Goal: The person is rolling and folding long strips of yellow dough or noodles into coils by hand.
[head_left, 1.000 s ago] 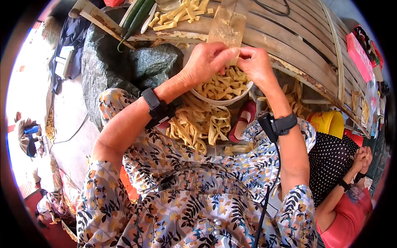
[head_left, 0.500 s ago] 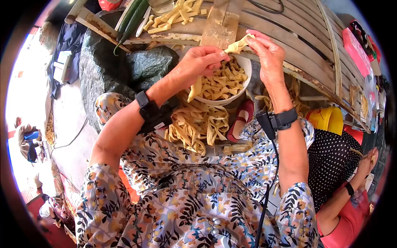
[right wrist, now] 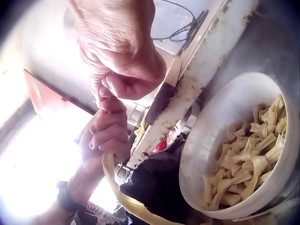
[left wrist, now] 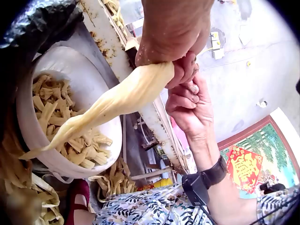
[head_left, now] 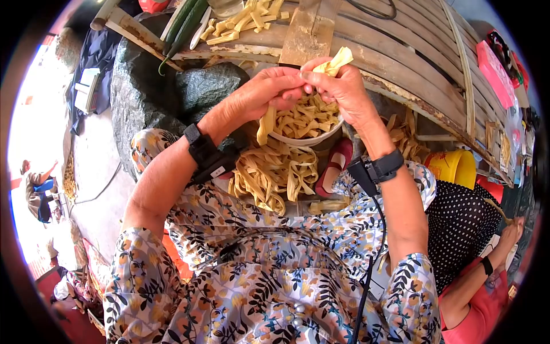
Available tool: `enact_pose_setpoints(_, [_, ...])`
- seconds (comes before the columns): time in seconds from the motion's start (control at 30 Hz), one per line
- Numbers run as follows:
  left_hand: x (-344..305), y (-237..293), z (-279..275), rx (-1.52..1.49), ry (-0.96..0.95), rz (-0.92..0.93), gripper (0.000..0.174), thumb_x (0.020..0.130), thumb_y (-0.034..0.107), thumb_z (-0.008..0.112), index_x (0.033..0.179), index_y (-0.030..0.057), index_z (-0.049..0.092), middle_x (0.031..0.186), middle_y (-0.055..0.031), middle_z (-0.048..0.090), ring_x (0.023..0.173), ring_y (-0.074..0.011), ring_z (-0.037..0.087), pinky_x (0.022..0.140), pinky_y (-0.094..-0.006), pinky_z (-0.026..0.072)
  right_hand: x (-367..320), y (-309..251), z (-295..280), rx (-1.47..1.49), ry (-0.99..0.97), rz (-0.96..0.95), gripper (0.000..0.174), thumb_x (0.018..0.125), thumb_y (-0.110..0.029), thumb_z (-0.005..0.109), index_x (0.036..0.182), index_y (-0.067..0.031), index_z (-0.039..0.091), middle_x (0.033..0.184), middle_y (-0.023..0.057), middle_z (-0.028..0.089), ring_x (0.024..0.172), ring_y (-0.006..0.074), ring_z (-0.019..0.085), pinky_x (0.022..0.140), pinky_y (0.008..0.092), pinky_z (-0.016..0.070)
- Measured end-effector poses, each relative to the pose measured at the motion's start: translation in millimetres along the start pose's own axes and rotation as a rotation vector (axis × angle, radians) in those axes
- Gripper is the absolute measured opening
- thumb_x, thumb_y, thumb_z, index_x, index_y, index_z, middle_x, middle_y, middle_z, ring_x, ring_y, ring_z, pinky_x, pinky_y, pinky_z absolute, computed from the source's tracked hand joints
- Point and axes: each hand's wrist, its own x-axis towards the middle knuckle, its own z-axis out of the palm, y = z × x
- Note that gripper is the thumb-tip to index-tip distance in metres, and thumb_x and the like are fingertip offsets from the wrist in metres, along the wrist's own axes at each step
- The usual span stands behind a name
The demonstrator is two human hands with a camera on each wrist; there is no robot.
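Both hands meet above a white tub (head_left: pixel 312 141) of short, folded pale yellow pieces (head_left: pixel 303 119). My left hand (head_left: pixel 266 94) grips a long, soft pale yellow strip (left wrist: pixel 119 96), whose tail hangs down beside the tub in the head view. In the left wrist view this tail widens near the hand and tapers to a twisted tip. My right hand (head_left: pixel 348 94) pinches the strip's other end, and a crumpled bit sticks out above its thumb. The fingertips of both hands are close together, hiding the part of the strip between them.
A pile of long strips (head_left: pixel 269 175) lies below the tub, next to a red shoe (head_left: pixel 335 163). Behind is a slatted bench (head_left: pixel 401 63) with a wooden board (head_left: pixel 306 40), cucumbers (head_left: pixel 182 28) and more pieces. A yellow bucket (head_left: pixel 458 166) and a seated person (head_left: pixel 475 292) are at right.
Half a second ago the hands were apart with the twisted strip stretched between them. The right hand has since come down and left to meet the left hand.
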Motion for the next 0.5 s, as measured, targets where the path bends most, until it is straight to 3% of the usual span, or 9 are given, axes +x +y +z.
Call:
enact_pose_setpoints(0.17, [-2.7, 5.5, -4.6, -0.032, -0.015, -0.002, 0.023, 0.092, 0.023, 0.045, 0.082, 0.0046, 0.054, 0.052, 0.0093, 0.034, 0.040, 0.0002, 0.024, 0.038, -0.0147, 0.0207, 0.1, 2.1, -7.6, 0.141, 0.199, -0.060, 0.015, 0.078, -0.014, 0.063, 0.088, -0.0017, 0.062, 0.060, -0.0036, 0.048, 0.049, 0.0006, 0.037, 0.042, 0.0161, 0.0250])
enact_pose_setpoints(0.27, [-4.1, 3.9, -8.2, -0.032, -0.013, -0.025, 0.023, 0.092, 0.023, 0.044, 0.082, 0.0045, 0.053, 0.052, 0.0089, 0.034, 0.040, 0.0000, 0.024, 0.038, -0.0149, 0.0205, 2.6, 5.7, -23.1, 0.144, 0.058, 0.048, 0.020, 0.082, -0.016, 0.060, 0.097, -0.0020, 0.059, 0.077, 0.0002, 0.058, 0.055, 0.0011, 0.044, 0.044, 0.0142, 0.0335])
enact_pose_setpoints(0.37, [-7.2, 8.4, -13.1, 0.026, -0.003, -0.047, 0.023, 0.092, 0.023, 0.044, 0.082, 0.0044, 0.053, 0.052, 0.0083, 0.035, 0.039, -0.0004, 0.024, 0.037, -0.0151, 0.0206, 0.3, -7.4, -13.4, -0.156, 0.246, 0.045, 0.024, 0.084, -0.020, 0.059, 0.099, -0.0017, 0.061, 0.085, 0.0028, 0.062, 0.063, 0.0035, 0.053, 0.051, 0.0147, 0.0432])
enact_pose_setpoints(0.47, [-6.0, 11.3, -14.9, 0.069, -0.008, -0.058, 0.023, 0.092, 0.023, 0.044, 0.083, 0.0043, 0.054, 0.052, 0.0077, 0.036, 0.039, -0.0005, 0.024, 0.037, -0.0152, 0.0209, 3.7, -7.5, -19.4, -0.262, 0.274, -0.065, 0.026, 0.084, -0.023, 0.058, 0.097, -0.0017, 0.063, 0.087, 0.0044, 0.064, 0.067, 0.0066, 0.059, 0.059, 0.0170, 0.0485])
enact_pose_setpoints(0.5, [-6.1, 11.9, -15.7, 0.078, -0.009, -0.059, 0.023, 0.092, 0.023, 0.044, 0.083, 0.0042, 0.054, 0.052, 0.0075, 0.037, 0.039, -0.0005, 0.024, 0.037, -0.0152, 0.0210, 4.4, -7.0, -22.5, -0.237, 0.274, -0.083, 0.024, 0.084, -0.024, 0.059, 0.092, -0.0020, 0.065, 0.079, 0.0033, 0.064, 0.063, 0.0070, 0.059, 0.058, 0.0176, 0.0482])
